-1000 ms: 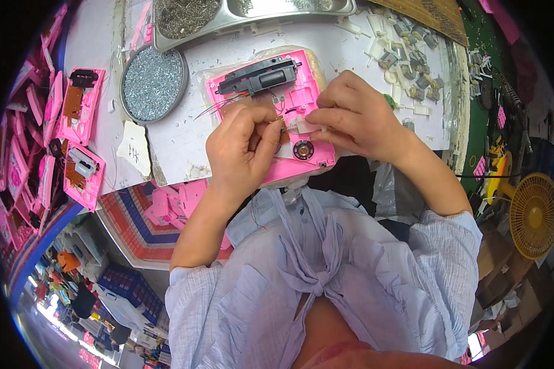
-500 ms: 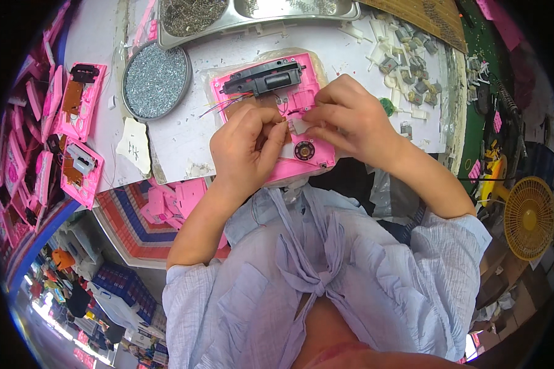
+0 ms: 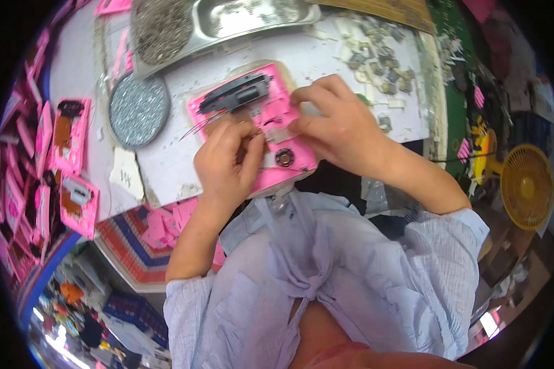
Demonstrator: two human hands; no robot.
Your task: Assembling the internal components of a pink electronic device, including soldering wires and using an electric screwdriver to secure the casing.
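Note:
A pink plastic casing (image 3: pixel 279 86) lies on the table in front of me. It carries a black mechanism (image 3: pixel 237 92), a round speaker (image 3: pixel 285 158) and a small whitish part (image 3: pixel 278 135). Over its left side, my left hand (image 3: pixel 228 157) is pinched closed near the thin coloured wires (image 3: pixel 194 125); what sits between the fingertips is hidden. My right hand (image 3: pixel 345 126) curves over the casing's right edge, fingers bent and apart, fingertips near the whitish part. No object shows clearly in it.
A round dish of small screws (image 3: pixel 138 109) stands left, below a metal tray (image 3: pixel 203 38) with small metal parts. Small motors with white pieces (image 3: pixel 381 61) are heaped at the far right. More pink casings (image 3: pixel 74 138) are stacked left. A yellow fan (image 3: pixel 528 186) stands right.
The view has shifted, so the table's contents appear further left. My right fingers have spread and drawn back from the whitish part. My left hand keeps its pinch.

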